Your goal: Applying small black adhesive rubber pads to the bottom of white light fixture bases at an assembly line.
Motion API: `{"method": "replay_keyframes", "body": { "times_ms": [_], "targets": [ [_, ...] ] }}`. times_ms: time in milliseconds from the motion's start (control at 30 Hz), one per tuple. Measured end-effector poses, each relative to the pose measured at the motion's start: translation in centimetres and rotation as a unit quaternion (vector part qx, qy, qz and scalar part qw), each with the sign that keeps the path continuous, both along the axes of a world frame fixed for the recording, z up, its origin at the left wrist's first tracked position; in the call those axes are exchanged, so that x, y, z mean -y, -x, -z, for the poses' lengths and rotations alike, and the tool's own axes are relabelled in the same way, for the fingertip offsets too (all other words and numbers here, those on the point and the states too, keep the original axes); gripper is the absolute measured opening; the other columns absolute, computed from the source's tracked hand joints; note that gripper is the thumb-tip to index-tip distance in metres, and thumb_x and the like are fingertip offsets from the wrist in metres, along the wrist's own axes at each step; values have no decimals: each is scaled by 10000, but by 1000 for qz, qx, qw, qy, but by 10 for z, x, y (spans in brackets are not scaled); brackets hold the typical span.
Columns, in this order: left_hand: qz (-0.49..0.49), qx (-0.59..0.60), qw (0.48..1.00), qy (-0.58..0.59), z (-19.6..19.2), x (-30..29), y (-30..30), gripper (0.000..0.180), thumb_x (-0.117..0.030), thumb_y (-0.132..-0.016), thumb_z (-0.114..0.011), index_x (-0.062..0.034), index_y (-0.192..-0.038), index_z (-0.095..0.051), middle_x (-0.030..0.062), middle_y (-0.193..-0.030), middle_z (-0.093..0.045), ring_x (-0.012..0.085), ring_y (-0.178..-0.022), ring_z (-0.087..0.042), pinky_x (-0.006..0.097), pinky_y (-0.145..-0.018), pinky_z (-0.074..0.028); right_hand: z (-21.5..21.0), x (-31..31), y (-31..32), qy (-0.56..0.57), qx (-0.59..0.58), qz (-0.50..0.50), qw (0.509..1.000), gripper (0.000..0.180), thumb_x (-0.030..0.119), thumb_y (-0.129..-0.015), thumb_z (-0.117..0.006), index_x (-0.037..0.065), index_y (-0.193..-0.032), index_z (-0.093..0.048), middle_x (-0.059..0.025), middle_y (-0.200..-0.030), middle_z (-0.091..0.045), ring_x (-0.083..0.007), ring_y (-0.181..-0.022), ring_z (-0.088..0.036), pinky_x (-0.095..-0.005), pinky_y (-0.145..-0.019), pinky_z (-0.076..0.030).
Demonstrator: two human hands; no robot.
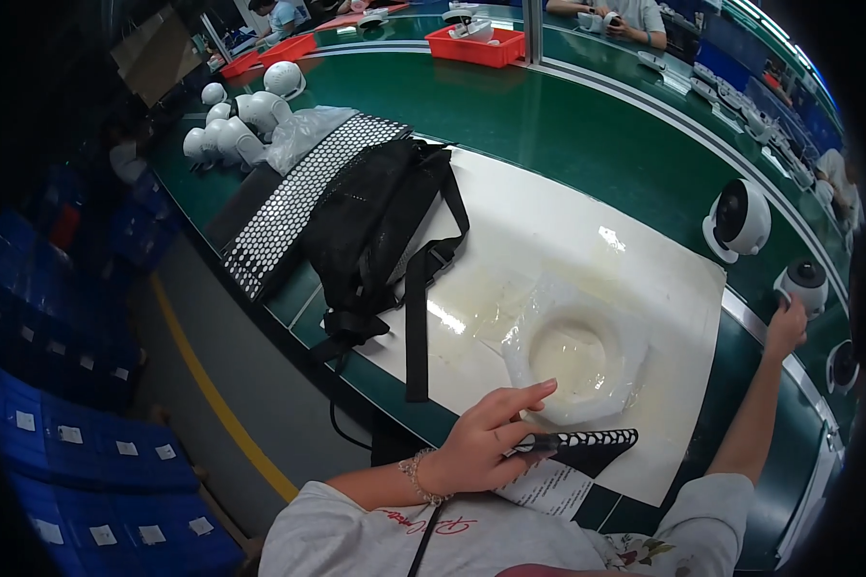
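Observation:
My left hand (491, 444) is at the front edge of the bench, index finger stretched out, the other fingers closed on a black piece with white dots (597, 440). Under that hand lies a printed paper sheet (548, 489). Out to the right, my right hand (787, 329) grips the lower part of a white security camera (804, 281) with a dark round front. Beyond the left fingertips, a white ring-shaped holder (627, 370) wrapped in clear film rests on a white board (539, 216).
A black bag (366, 231) with straps lies left of the holder, beside a black sheet with white dots (308, 202). Several white camera housings (231, 135) stand far left. More cameras (741, 219) line the right side. A red bin (476, 46) and other people are at the back.

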State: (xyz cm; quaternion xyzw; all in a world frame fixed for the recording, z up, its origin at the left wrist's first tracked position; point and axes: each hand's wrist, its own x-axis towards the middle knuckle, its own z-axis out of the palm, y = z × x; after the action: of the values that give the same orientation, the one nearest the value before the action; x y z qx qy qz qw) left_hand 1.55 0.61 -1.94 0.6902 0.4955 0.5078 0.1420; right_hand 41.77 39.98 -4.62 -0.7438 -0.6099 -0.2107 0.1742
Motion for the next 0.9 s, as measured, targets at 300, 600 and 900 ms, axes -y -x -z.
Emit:
{"method": "replay_keyframes", "body": {
  "times_ms": [300, 600, 900],
  "targets": [
    [49, 15, 999, -18, -9, 1, -1, 255, -2, -580, -700, -17, -803, -577, 134, -1095, -561, 227, -824, -577, 309, -690, -469, -136, 162, 94, -67, -323, -225, 917, 397, 288, -866, -534, 25, -1161, -504, -114, -983, -601, -159, -875, -573, -244, -751, -432],
    [96, 2, 995, -32, -4, 2, 5, 236, -7, -569, -710, -6, -772, -588, 120, -900, -628, 221, -702, -604, 288, -603, -473, -115, 255, 246, 233, -510, -577, 594, 317, 149, -807, -616, -1, -1081, -567, -101, -994, -603, -152, -888, -567, -252, -792, -441],
    [29, 83, 996, -30, -2, 9, 3, 219, -42, -655, -714, -3, -781, -539, 141, -859, -624, 212, -694, -609, 276, -602, -474, -75, 270, 194, 37, -330, -703, 629, 549, 266, -644, -758, 40, -1062, -483, -127, -1003, -517, -217, -913, -507, -341, -766, -400]
  ]
}}
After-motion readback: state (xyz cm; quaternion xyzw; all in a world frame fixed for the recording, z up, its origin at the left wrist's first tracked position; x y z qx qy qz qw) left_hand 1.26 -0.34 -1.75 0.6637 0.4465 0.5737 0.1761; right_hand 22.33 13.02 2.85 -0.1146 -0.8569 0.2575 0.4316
